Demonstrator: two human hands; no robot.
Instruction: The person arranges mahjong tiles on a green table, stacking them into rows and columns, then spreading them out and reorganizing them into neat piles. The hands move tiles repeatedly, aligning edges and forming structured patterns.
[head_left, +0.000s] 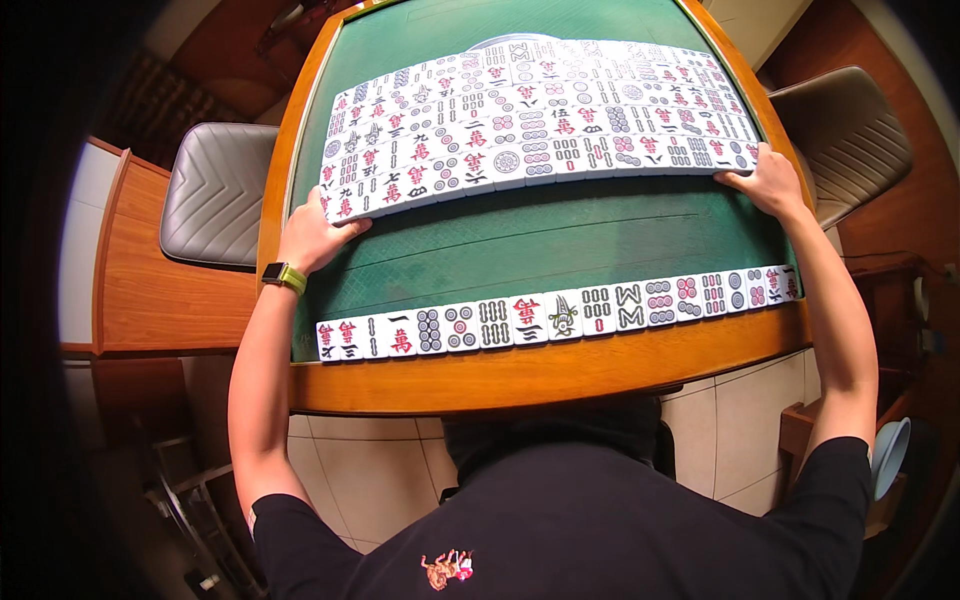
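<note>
A broad block of face-up mahjong tiles in several rows spans the green mahjong table. My left hand grips the block's near left corner, thumb along the front edge and fingers at its left side. At the near right corner my right hand does the same, thumb on the front edge, fingers against the right side. Closer to me, a separate single row of face-up tiles lies along the wooden rim, touched by neither hand. Green felt separates the row from the block. Glare washes out some tiles at the back.
The table's raised wooden rim frames the felt. Padded chairs stand at the left and right. A wooden cabinet is on the left. A light blue basin sits low at the right. Behind the block, a pale round edge shows.
</note>
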